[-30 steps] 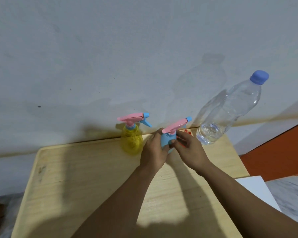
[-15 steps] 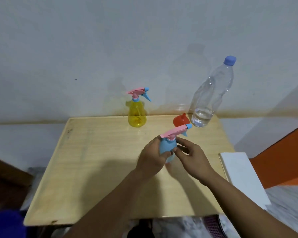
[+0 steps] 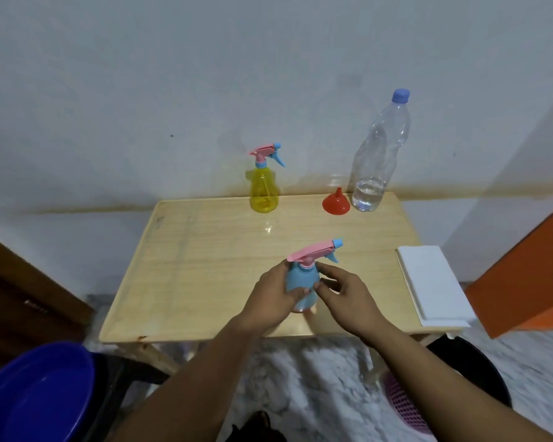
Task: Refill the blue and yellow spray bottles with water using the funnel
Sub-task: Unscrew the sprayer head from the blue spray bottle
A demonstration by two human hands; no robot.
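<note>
The blue spray bottle (image 3: 302, 279) with its pink trigger head stands near the front of the wooden table (image 3: 205, 266). My left hand (image 3: 273, 296) wraps its left side. The fingertips of my right hand (image 3: 342, 295) touch its right side just below the neck. At the table's back edge the yellow spray bottle (image 3: 264, 189) stands upright against the wall. To its right the red funnel (image 3: 336, 203) rests mouth down. Beside the funnel stands a tall clear water bottle (image 3: 375, 161) with a blue cap and a little water at its bottom.
A white flat block (image 3: 431, 279) lies on the table's right edge. An orange panel (image 3: 524, 275) leans at the right. A blue basin (image 3: 35, 390) sits at lower left, a dark bin (image 3: 479, 365) and a pink basket (image 3: 403, 406) on the floor under the table's right side.
Both hands have brought the blue spray bottle from the back of the table toward its front edge. The view has pulled back and tilted down, which shows the funnel and the floor.
</note>
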